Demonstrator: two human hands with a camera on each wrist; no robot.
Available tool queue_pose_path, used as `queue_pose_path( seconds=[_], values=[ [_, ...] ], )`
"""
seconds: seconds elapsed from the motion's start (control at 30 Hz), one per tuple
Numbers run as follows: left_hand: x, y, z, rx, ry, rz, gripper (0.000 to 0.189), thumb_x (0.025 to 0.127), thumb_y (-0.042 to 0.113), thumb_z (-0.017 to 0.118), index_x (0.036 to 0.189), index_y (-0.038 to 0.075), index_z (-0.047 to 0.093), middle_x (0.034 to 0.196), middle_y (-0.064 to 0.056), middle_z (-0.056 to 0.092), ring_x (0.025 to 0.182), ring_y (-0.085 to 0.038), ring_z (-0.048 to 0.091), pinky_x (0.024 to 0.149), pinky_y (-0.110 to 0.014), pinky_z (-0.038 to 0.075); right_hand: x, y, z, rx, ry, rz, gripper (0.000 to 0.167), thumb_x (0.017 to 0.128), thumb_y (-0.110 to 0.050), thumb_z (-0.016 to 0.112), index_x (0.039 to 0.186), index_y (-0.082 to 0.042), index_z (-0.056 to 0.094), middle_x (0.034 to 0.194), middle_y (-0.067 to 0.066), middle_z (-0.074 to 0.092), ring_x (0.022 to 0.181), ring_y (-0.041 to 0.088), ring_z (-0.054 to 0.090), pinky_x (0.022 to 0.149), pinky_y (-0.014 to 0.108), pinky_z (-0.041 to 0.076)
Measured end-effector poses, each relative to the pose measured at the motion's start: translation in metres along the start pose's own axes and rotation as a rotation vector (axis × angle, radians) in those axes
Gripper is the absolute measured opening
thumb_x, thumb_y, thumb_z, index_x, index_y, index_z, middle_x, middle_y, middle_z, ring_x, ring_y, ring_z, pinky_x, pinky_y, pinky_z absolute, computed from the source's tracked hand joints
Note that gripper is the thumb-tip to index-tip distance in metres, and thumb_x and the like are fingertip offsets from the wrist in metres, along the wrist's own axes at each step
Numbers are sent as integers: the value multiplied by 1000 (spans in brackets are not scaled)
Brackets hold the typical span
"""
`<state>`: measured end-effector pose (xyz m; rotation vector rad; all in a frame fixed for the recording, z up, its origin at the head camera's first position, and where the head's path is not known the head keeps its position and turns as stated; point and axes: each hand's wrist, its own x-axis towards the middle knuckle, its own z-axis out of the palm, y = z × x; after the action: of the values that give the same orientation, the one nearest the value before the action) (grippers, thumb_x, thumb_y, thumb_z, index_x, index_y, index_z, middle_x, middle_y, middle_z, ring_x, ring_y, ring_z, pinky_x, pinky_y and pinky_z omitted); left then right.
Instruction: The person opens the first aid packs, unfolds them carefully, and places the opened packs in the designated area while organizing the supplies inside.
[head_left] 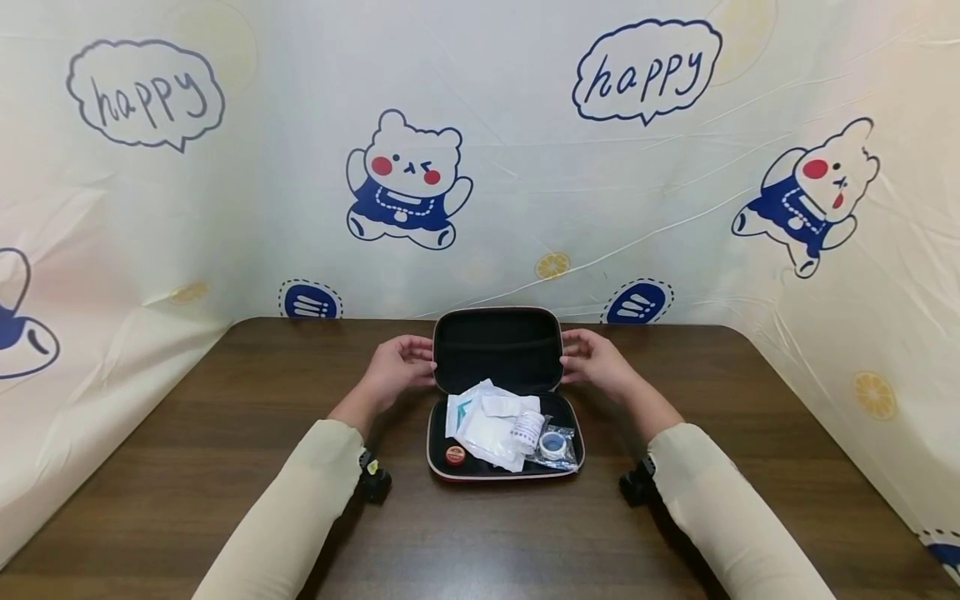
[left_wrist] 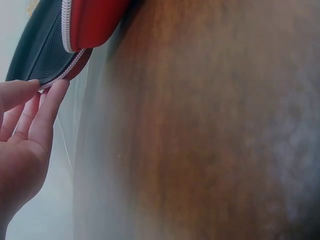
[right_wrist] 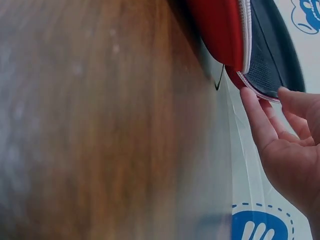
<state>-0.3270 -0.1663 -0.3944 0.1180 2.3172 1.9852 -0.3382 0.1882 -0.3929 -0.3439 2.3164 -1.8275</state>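
A zippered case stands open on the table, its black-lined lid [head_left: 497, 350] raised at the back. My left hand [head_left: 401, 362] pinches the lid's left edge between thumb and fingers. On the opposite side my right hand [head_left: 597, 363] pinches the right edge the same way. Both wrist views show the red outer shell [left_wrist: 97, 22] of the base and its pale zipper teeth [right_wrist: 245, 35]. Inside the base lie white packets [head_left: 487, 429], a white rolled bandage [head_left: 527, 431], a bagged tape roll [head_left: 553, 446] and a small round red tin [head_left: 454, 455].
The case sits toward the far edge of a brown wooden table [head_left: 480, 542]. Behind it hangs a pale curtain [head_left: 517, 208] printed with cartoon bears. A black wrist camera is strapped to each wrist, near the table surface.
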Motion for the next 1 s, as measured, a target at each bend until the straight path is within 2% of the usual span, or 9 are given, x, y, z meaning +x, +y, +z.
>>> queue_pose_path(
  seconds=[0.17,0.3,0.43,0.53,0.63,0.87,1.0],
  values=[
    [4,-3,2,-13,-15,-32,43,88,-9,64,129,-1,54,117,-20,59,90,-24,67,80,-41,58,-2,0,-1,-8,-60,32,54,96,5,54,146,4,34,126,32,52,99,30,64,86,44,55],
    [4,-3,4,-7,-58,-77,58,83,-14,67,136,1,49,126,-22,56,101,-30,65,79,-41,58,0,2,-2,-25,-99,39,61,92,5,60,147,7,32,126,32,54,98,27,65,87,41,55],
    [3,-2,6,92,-104,-96,74,78,-13,73,144,4,44,129,-21,54,111,-32,60,83,-38,57,1,4,-3,-80,-100,46,71,84,5,70,145,8,34,123,29,58,97,26,67,87,37,55],
    [3,-2,6,182,-127,-95,80,77,-10,75,147,5,40,127,-20,55,111,-32,59,87,-36,55,2,5,-3,-102,-105,62,76,79,7,74,145,8,35,125,28,58,104,29,66,89,37,54],
    [2,-3,6,228,-145,-101,82,77,-8,76,149,5,38,126,-20,54,107,-31,59,89,-36,55,3,5,-3,-99,-129,86,81,77,8,76,146,7,33,129,28,56,112,32,62,92,39,53],
    [4,-4,7,179,-183,-163,80,81,-9,72,151,6,35,133,-21,49,103,-29,60,85,-36,56,2,2,-1,-163,-141,115,82,76,4,79,145,6,36,132,26,55,116,33,59,100,44,46],
    [4,-4,7,188,-209,-165,78,83,-8,70,150,5,34,136,-22,48,106,-30,60,85,-37,56,1,1,-1,-183,-149,119,79,76,3,78,144,9,37,132,27,54,116,34,59,102,45,44]
  ],
)
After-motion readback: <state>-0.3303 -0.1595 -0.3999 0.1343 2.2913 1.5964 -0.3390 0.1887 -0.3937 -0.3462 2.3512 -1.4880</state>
